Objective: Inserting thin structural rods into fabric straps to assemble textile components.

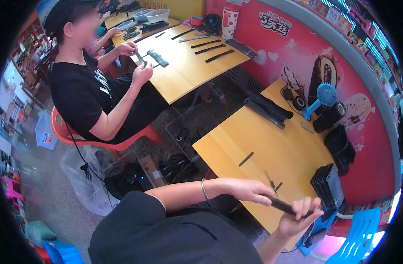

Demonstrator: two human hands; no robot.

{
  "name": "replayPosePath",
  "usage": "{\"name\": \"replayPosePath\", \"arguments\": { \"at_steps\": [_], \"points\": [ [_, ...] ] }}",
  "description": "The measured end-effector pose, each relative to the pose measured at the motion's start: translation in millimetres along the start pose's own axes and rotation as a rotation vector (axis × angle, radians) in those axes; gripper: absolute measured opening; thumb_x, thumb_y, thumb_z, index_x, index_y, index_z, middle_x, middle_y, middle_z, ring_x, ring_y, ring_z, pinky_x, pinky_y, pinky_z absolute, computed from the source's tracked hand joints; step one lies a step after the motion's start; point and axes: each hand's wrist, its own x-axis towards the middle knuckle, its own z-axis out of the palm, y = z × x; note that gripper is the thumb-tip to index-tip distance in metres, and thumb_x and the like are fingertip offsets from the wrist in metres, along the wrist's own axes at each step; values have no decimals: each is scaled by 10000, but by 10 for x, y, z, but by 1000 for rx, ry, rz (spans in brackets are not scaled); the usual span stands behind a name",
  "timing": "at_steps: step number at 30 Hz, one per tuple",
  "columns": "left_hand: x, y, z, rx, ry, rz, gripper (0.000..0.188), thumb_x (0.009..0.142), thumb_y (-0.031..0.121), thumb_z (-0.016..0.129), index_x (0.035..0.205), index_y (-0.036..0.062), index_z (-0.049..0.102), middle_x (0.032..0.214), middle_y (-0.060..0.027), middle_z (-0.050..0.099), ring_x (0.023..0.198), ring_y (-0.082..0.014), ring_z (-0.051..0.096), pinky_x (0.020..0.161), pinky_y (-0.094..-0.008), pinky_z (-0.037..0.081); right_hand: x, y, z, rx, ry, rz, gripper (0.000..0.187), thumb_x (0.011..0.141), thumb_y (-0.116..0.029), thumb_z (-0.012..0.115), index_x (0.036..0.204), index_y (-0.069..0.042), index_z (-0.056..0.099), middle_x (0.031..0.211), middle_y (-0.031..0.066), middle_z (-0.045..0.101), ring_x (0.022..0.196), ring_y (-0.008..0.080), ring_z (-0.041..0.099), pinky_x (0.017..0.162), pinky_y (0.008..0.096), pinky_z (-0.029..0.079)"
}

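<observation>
A narrow black strap (281, 205) is stretched between my two hands, above the near right part of the table. My left hand (249, 190), with a bangle at its wrist, closes on the strap's left end. My right hand (298, 218) grips the other end with curled fingers, its thumb side partly hidden. Beyond them on the wooden table (227, 137) lie a short black strip (246, 159) and a small dark tool or strip (274, 184) too small to name. To the right of my hands stands a stack of black flat folded pieces (329, 182).
A bundle of black straps (268, 109) lies at the table's far end. A blue fan (326, 94) and a black bundle (341, 147) stand along the red wall. Across, a seated person (85, 83) handles a black strip at another table (192, 77). A blue chair (357, 235) stands right.
</observation>
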Motion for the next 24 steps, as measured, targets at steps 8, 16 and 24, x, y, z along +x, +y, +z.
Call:
{"name": "replayPosePath", "arguments": {
  "at_steps": [8, 16, 24],
  "points": [
    [-46, 187, 58, 463, 286, -171, 257, 895, 342, 534, 940, 90, 505, 634, -154, 523, 642, -362, 555, 554, -440, 403, 39, 32, -116, -142, 387, -177, 384, 933, -313, 507, 1182, -21, 486, 742, 7, 428, 658, 99, 454, 735, 243, 439],
    [-22, 108, 27, 260, 150, -4, 208, 873, 255, 571, 958, 66, 554, 710, -178, 563, 723, -357, 572, 614, -422, 423, -122, -71, -51, 525, -88, 341, 379, 994, -297, 367, 1251, -22, 409, 631, 7, 376, 527, 97, 401, 612, 247, 381],
    [-44, 50, -20, 701, 518, -92, 193, 811, 221, 643, 855, 49, 566, 745, -137, 582, 700, -315, 596, 587, -381, 469, 219, 72, 97, -192, 519, 123, 376, 978, -356, 367, 1192, -62, 466, 912, 85, 614, 884, 256, 586, 912, 438, 443]
  ]
}}
